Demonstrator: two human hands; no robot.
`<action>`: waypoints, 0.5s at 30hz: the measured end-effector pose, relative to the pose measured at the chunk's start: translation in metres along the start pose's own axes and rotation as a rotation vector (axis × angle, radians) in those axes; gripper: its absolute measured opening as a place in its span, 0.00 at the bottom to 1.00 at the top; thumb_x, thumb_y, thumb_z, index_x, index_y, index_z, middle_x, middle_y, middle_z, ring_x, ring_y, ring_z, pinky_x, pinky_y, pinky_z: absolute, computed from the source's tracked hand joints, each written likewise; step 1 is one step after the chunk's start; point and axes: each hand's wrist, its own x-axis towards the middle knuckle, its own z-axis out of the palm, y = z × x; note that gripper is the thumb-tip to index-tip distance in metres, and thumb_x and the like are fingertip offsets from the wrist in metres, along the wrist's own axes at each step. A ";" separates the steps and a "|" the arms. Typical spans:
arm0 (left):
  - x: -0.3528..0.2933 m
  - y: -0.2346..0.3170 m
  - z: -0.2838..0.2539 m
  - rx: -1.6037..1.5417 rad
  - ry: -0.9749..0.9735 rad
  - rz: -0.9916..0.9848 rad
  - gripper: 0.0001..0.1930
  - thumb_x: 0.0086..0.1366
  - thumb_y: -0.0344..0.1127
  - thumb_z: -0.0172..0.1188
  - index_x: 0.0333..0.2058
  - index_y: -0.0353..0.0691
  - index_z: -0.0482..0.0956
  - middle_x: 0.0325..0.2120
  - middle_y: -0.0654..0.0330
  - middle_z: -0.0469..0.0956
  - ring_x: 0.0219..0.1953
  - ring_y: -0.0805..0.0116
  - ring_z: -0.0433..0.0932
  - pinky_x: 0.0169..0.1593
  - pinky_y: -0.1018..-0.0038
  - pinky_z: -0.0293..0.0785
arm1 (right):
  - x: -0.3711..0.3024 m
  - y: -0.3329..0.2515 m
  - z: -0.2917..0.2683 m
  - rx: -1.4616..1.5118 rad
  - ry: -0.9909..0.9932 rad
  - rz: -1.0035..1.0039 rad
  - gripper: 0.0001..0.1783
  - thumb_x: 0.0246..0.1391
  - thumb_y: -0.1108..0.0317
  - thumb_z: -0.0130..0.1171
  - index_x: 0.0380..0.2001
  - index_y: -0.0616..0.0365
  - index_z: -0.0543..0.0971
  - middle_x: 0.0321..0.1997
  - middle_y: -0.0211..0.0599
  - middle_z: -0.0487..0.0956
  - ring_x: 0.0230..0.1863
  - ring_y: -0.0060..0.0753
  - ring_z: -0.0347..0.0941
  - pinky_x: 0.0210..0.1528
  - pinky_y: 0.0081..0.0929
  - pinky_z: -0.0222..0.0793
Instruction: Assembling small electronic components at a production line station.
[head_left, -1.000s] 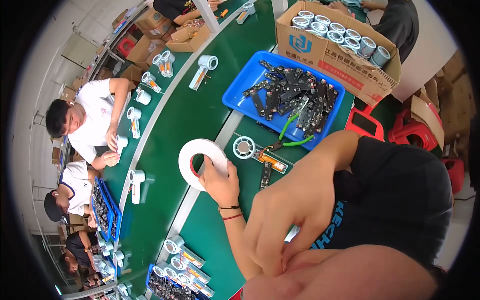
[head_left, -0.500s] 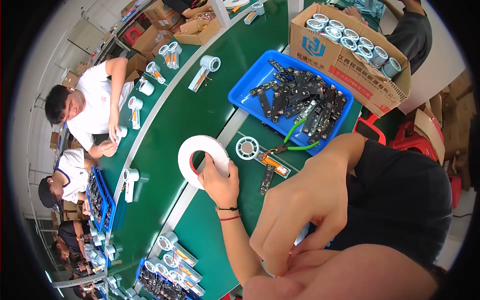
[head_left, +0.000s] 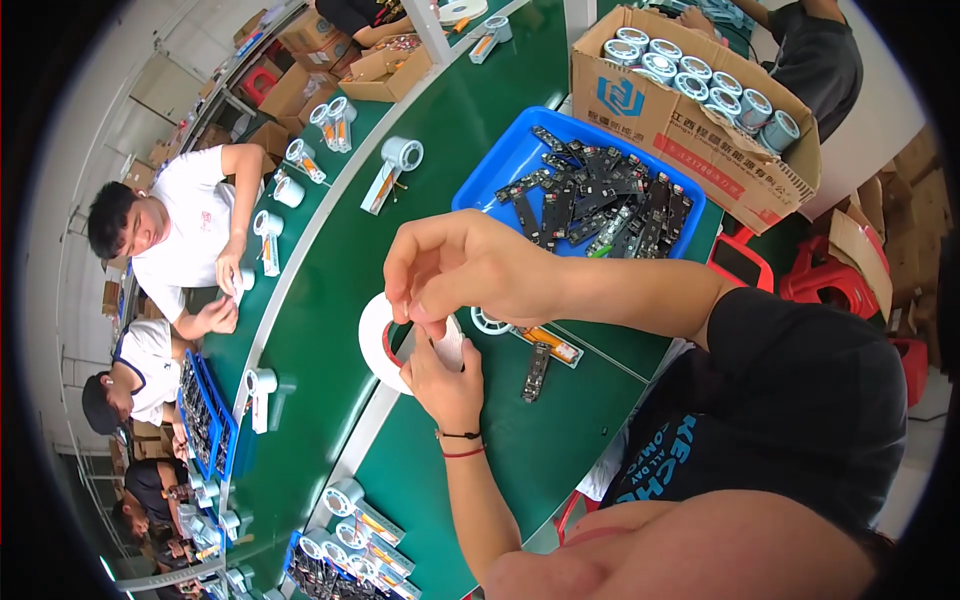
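A roll of white tape [head_left: 372, 340] with a red inner ring rests over the metal strip along the green table. My left hand [head_left: 448, 385] grips its near side, with fingertips at the central hole. Above the roll, my right hand [head_left: 475, 268] has thumb and fingers pinched together, close to the left fingertips; whatever lies between them is too small to make out. Beside the hands lies an open handheld fan body [head_left: 552, 346] with an orange battery, its round head [head_left: 490, 320] partly covered by my right hand. A small black circuit board [head_left: 536, 372] lies next to it.
A blue tray [head_left: 500, 165] of black circuit boards stands beyond my right forearm, with a green plier handle [head_left: 600, 252] barely showing. Behind it is a cardboard box [head_left: 590, 100] of pale blue cylinders. More fan bodies [head_left: 345, 497] lie at lower left. Co-workers [head_left: 190, 240] sit across the table.
My right hand has moved from close to my body out to the tape roll. Its forearm now covers most of the pliers. My left hand stays on the roll.
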 end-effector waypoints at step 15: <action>-0.007 -0.012 -0.004 -0.037 -0.059 0.038 0.35 0.53 0.35 0.69 0.58 0.27 0.70 0.35 0.51 0.79 0.36 0.55 0.77 0.51 0.61 0.66 | 0.004 0.014 -0.002 -0.069 0.086 -0.031 0.09 0.47 0.80 0.56 0.34 0.65 0.78 0.33 0.37 0.80 0.35 0.25 0.77 0.37 0.23 0.73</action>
